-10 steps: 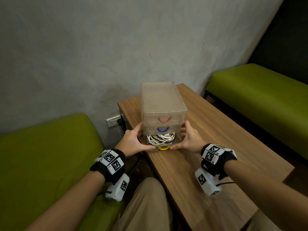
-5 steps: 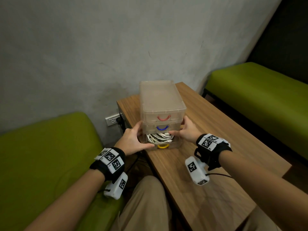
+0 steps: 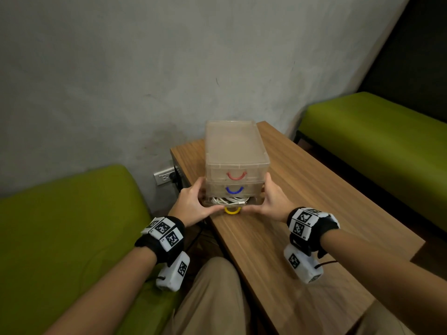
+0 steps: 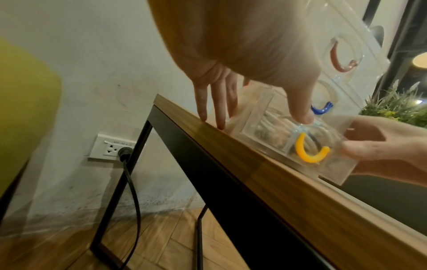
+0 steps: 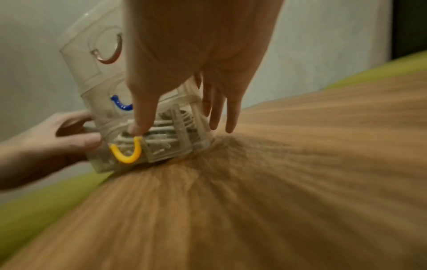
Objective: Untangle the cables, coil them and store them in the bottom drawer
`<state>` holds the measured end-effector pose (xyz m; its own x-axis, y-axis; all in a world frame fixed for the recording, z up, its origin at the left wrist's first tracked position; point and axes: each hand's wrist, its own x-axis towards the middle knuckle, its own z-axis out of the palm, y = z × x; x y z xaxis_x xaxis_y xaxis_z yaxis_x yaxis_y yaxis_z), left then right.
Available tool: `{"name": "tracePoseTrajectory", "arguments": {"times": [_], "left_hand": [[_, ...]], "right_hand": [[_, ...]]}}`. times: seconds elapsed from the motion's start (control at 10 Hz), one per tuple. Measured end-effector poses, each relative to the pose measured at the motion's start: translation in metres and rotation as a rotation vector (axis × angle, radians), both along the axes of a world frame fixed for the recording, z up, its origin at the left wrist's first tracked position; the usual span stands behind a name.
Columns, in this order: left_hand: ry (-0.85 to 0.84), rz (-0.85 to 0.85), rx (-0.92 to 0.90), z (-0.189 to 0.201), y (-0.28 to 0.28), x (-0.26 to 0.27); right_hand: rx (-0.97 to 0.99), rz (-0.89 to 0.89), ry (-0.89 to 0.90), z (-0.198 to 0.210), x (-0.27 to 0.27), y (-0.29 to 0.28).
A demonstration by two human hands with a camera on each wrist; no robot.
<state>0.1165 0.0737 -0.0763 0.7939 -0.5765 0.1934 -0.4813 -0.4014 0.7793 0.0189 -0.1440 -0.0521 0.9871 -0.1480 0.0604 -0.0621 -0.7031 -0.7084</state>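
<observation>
I am observing the drawer unit [image 3: 235,163], a translucent three-tier box, standing on the tabletop [image 3: 302,189] near the wall end. All positions below are given relative to this unit.

The bottom drawer [image 3: 229,203], marked by the yellow handle [image 3: 232,211], is standing slightly proud of the unit's front, not yet flush. The white cables [image 3: 228,200] are lying coiled inside it, visible through the clear front. The drawers above, with red handle [image 3: 236,175] and blue handle [image 3: 234,190], appear fully seated.

Compared with the earlier frames, the right hand [image 3: 271,201] has returned to the drawer front from the unit's right side, and the drawer is showing less of the cables than a second ago. I judge that closing is under way.

The left hand [image 3: 193,204] is bracing the unit's left side with straight fingers, its thumb pressing the drawer front just left of the yellow handle. The right hand is mirroring this on the right. Neither hand is curling around anything; both are flat and pushing.

In my judgement the untangling, coiling and storing are done, and only the final push home remains. One risk: a cable loop riding high could catch under the drawer above.
</observation>
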Motion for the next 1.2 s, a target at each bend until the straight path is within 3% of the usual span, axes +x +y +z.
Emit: {"name": "tracePoseTrajectory", "arguments": {"times": [0.1, 0.2, 0.4, 0.6, 0.8, 0.9, 1.2], "left_hand": [[-0.069, 0.045, -0.035, -0.002, 0.0, 0.0], [-0.026, 0.019, -0.03, -0.005, 0.002, 0.003], [0.034, 0.02, -0.075, -0.006, 0.001, 0.004], [0.037, -0.025, -0.014, 0.0, 0.002, 0.008], [-0.008, 0.032, 0.047, 0.026, -0.016, 0.058], [0.067, 0.093, 0.01, 0.028, -0.034, 0.086], [0.151, 0.186, -0.081, 0.011, -0.038, 0.099]], "right_hand": [[-0.026, -0.064, -0.089, -0.004, 0.004, 0.005], [-0.011, -0.02, -0.032, 0.0, 0.004, 0.001], [0.04, -0.103, -0.039, -0.002, 0.002, 0.01], [-0.1, 0.023, 0.13, 0.014, 0.006, -0.002], [-0.052, -0.206, 0.09, 0.014, 0.037, 0.02], [-0.016, -0.329, 0.061, 0.013, 0.055, 0.034], [-0.01, -0.331, 0.068, 0.026, 0.051, 0.039]]}}
